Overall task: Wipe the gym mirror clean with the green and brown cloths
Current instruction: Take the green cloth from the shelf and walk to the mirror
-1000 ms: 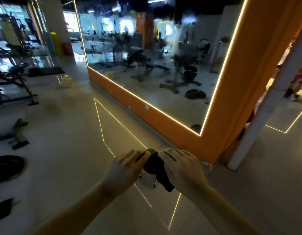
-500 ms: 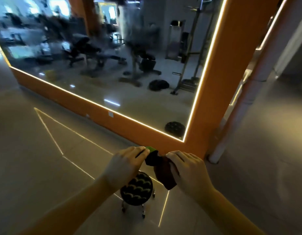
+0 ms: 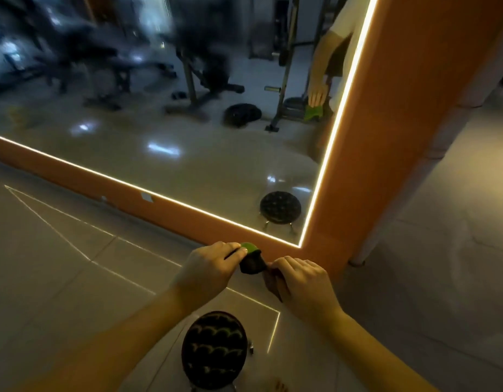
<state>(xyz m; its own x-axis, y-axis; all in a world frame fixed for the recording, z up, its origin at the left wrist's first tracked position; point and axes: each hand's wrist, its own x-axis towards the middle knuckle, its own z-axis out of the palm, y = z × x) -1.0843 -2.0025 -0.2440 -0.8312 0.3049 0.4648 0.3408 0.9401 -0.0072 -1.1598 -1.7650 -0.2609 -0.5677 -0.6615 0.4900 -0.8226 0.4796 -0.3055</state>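
The big gym mirror [image 3: 165, 154] fills the upper left, set in an orange frame [image 3: 386, 137] with a lit strip along its edge. Low in the middle, my left hand [image 3: 208, 271] pinches the green cloth [image 3: 251, 246], of which only a small edge shows. My right hand [image 3: 302, 287] grips the dark brown cloth [image 3: 254, 264], which bunches between the two hands. Both hands are held close together just in front of the mirror's lower right corner. The mirror reflects an arm and a green cloth at the upper right.
A round black stool [image 3: 215, 349] with a scalloped pattern stands on the floor right below my hands. A white pillar [image 3: 386, 230] rises to the right of the orange frame. Thin light lines cross the grey tiled floor [image 3: 61, 278].
The view has closed in on the mirror's lower right corner, and the stool now lies nearer below. The hands have drawn slightly apart, with the brown cloth stretched between them.
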